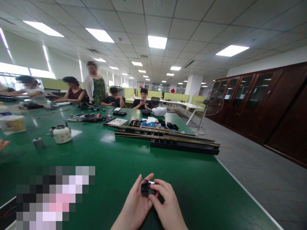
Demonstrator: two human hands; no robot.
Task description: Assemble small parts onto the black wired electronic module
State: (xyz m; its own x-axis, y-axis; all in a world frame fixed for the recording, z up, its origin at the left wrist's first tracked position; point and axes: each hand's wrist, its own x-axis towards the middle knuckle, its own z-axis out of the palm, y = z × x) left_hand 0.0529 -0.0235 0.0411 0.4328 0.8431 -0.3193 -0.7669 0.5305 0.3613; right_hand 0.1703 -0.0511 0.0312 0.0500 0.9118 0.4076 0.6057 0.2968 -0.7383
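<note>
Close to me, above the green tabletop (107, 188), both hands meet around a small black device (145, 189) with a shiny light patch at its top edge. My left hand (136, 203) cradles it from the left, palm turned up, with its fingertips showing beyond the device. From the right side my right hand (166, 198) grips it between thumb and fingers. Those fingers cover part of the device, and its exact kind cannot be made out.
Black rails (184, 149) with thin brass-coloured rods lie across the table ahead. A white jar (62, 134) and a grey cylinder (38, 143) stand left. A co-worker's hand (3, 144) shows at the left edge. Several people sit or stand beyond; a fan (211, 102) stands right.
</note>
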